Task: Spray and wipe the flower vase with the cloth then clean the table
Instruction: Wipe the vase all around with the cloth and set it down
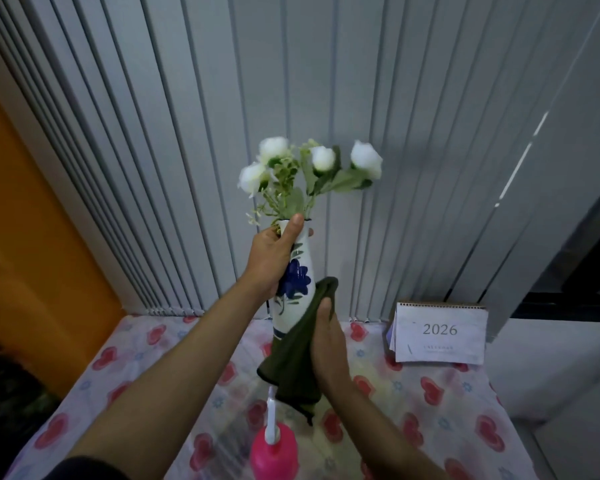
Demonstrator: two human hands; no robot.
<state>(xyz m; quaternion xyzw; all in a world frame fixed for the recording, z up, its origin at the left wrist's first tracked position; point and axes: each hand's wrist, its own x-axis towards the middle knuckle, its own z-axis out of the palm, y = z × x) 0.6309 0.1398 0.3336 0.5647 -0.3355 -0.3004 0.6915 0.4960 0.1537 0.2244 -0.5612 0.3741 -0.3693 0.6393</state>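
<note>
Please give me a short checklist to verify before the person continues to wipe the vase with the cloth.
1. Vase held firmly: the left hand wraps the neck of the vase, which is lifted off the table. Ok.
2. Cloth on the vase: the right hand presses the dark green cloth against its lower body. Ok.
3. Flowers secure: the white flowers sit in the vase, which tilts a little. Ok.
4. Spray bottle out of the way: the pink spray bottle stands right below the hanging cloth. Not ok.
5. Vase already sprayed: wetness is not visible. Cannot tell.
6. Calendar clear of the work: the calendar stands apart on the right. Ok.
</note>
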